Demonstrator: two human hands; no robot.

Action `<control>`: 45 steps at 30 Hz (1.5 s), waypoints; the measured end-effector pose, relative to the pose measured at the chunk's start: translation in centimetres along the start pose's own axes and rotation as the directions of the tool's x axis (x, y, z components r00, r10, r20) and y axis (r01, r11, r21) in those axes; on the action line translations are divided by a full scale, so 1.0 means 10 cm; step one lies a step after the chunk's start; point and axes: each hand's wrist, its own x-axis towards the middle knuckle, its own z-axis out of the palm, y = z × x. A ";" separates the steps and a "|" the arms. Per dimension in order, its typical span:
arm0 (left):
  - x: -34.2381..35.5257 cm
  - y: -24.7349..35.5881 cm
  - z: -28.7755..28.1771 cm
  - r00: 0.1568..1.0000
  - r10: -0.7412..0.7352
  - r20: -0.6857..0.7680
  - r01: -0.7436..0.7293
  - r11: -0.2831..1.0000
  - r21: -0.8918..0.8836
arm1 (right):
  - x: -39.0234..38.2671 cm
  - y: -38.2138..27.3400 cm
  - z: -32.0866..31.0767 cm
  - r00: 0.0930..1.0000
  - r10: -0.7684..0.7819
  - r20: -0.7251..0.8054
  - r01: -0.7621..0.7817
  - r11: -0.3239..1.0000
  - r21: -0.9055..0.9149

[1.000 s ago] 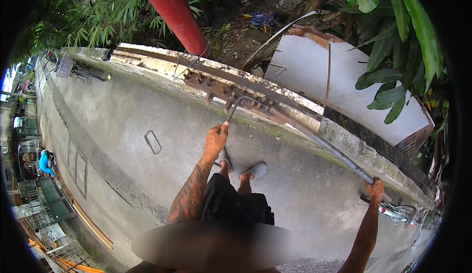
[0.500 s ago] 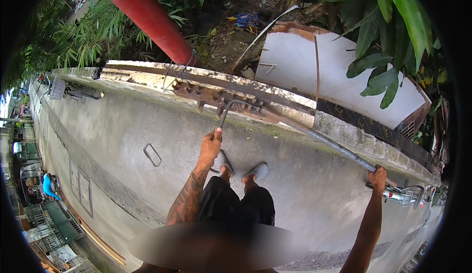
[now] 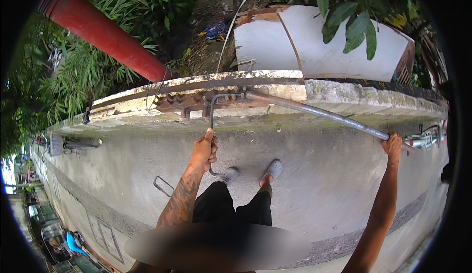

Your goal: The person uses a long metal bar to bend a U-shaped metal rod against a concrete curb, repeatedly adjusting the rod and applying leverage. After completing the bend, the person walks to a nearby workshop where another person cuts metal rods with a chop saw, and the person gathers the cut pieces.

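Observation:
My left hand is closed around a thin bent metal rod. The rod's upper end curves over to the right among the pegs of a rusty metal bending jig on top of a low wall. Below my fist its lower end hooks to the right, near my left shoe. Far to the right, my right hand grips a long grey metal pipe near its outer end. The pipe's other end, rusty, meets the jig's right side beside the rod's tip.
The low concrete wall runs across in front of me. A red pipe leans behind it, near a white board and plants. A bent metal rod loop lies on the concrete at left. Parked bikes stand at right and far left.
The view has turned, so the wall lies more level. Both hands keep their grips on the rod and the pipe. My feet stand farther apart, the right one shifted rightward.

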 end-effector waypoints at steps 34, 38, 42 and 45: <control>0.49 0.14 -0.16 0.764 -0.172 0.622 0.268 0.961 -0.063 | -4.62 -6.40 -3.72 0.518 0.845 0.130 -0.855 0.513 0.070; 0.36 0.16 -0.19 0.799 -0.182 0.573 0.268 0.961 -0.068 | -4.62 -5.83 -3.84 0.541 0.763 0.355 -0.832 0.546 0.095; 0.32 0.11 -0.21 0.824 -0.183 0.536 0.267 0.960 -0.083 | -5.11 -5.15 -3.95 0.442 0.628 0.641 -0.871 0.470 0.140; 0.20 0.07 -0.18 0.855 -0.147 0.497 0.230 0.967 -0.109 | -6.21 -5.06 -3.69 0.489 0.579 0.652 -0.866 0.414 0.281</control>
